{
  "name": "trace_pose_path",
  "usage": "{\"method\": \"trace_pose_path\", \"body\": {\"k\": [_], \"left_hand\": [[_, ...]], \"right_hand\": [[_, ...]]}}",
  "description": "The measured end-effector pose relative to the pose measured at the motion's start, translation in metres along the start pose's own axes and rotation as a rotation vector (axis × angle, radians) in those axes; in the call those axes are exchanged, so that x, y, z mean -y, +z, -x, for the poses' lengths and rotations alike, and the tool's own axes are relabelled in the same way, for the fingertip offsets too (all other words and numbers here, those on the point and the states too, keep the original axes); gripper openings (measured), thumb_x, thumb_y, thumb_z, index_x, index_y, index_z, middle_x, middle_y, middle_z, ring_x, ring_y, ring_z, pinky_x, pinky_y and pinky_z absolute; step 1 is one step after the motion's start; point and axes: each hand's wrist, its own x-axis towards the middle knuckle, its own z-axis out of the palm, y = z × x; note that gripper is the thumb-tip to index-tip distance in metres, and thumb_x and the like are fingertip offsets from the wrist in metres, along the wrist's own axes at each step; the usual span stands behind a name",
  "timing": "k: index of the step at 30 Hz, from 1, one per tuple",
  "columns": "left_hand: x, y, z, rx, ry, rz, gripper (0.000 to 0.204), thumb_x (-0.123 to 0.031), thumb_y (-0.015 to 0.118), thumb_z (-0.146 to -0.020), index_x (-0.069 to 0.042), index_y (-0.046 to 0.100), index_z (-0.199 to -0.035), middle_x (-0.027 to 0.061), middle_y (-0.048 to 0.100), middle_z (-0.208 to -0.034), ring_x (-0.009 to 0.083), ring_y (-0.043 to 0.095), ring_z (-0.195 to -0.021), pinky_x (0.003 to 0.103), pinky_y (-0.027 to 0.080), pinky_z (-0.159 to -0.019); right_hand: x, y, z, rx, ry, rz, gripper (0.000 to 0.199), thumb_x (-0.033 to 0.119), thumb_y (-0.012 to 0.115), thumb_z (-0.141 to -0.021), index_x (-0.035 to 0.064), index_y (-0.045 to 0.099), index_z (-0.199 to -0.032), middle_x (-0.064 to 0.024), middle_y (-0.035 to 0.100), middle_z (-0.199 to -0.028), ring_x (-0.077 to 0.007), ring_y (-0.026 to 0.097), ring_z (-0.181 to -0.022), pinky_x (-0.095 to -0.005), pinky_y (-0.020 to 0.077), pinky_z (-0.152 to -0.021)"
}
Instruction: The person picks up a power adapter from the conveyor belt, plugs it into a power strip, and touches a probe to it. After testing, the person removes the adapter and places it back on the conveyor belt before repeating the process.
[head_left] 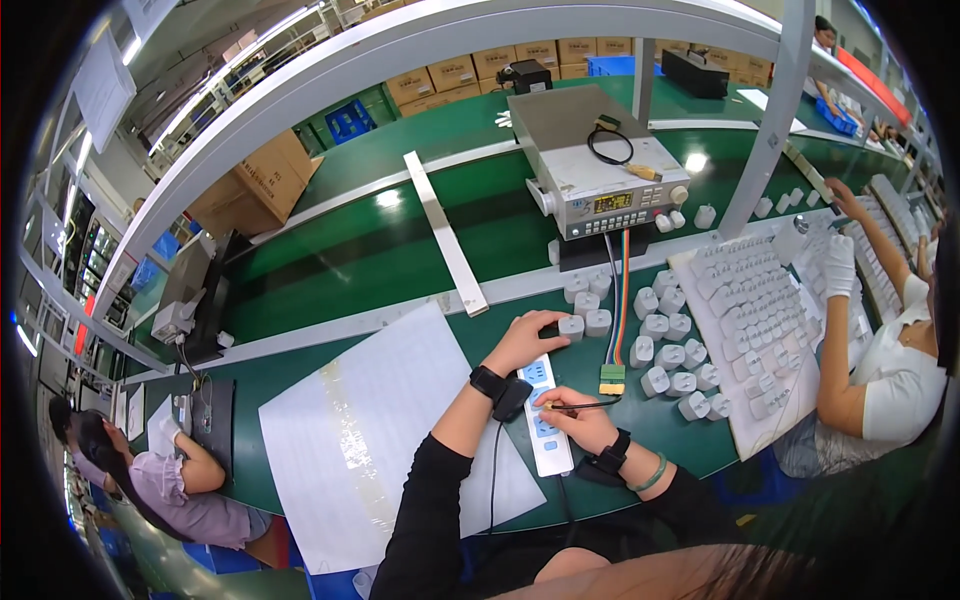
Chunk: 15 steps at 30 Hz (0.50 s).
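Note:
My left hand [522,340] reaches past the far end of a white power strip [552,458] with blue socket faces. Its thumb and fingertips close on the left side of a white plug-in charger [571,328], the nearest of a small cluster. Over the middle of the strip, my right hand [582,422] pinches a thin black cable [590,405] close to its small yellowish end. Right of that hand lies a green connector block [612,375] on a rainbow ribbon cable [622,300]. I wear a black band on each wrist.
Several white chargers [655,326] stand to the right, beside a tray [735,400] packed with more. A grey bench instrument [590,170] stands ahead, under a metal frame. White foam sheet [400,440] covers the bench at left. Co-workers [870,370] sit on both sides.

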Motion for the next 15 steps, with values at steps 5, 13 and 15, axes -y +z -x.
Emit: {"method": "trace_pose_path", "body": {"k": [5,13,15], "left_hand": [[-0.0034,0.0008,0.001,-0.037,-0.016,0.033,0.041,-0.027,0.07,-0.077,-0.009,0.062,-0.114,0.0091,0.064,-0.108,0.0257,0.058,-0.1,0.034,0.045,-0.089],[-0.0022,-0.0006,0.0024,-0.047,0.0,0.12,0.043,-0.021,0.071,-0.077,-0.004,0.06,-0.116,0.012,0.063,-0.109,0.024,0.061,-0.097,0.031,0.047,-0.085],[-0.0048,-0.0008,0.0024,-0.056,-0.042,0.168,0.043,-0.021,0.071,-0.078,-0.004,0.06,-0.116,0.0108,0.063,-0.108,0.0227,0.062,-0.095,0.031,0.047,-0.084]], "right_hand": [[0.0032,0.0006,0.001,-0.025,-0.011,-0.044,0.019,0.008,0.062,-0.088,0.0034,0.059,-0.107,0.0021,0.061,-0.09,-0.0026,0.055,-0.082,-0.0192,0.0454,-0.072],[-0.0017,0.0007,0.0002,-0.01,-0.017,-0.019,0.019,0.008,0.062,-0.088,0.0035,0.059,-0.107,0.0032,0.059,-0.089,-0.002,0.053,-0.081,-0.0183,0.0438,-0.072],[-0.001,0.0017,0.0006,-0.007,-0.015,-0.023,0.02,0.009,0.062,-0.088,0.0036,0.059,-0.107,0.0037,0.058,-0.089,-0.0018,0.053,-0.081,-0.0177,0.0429,-0.072]]}}
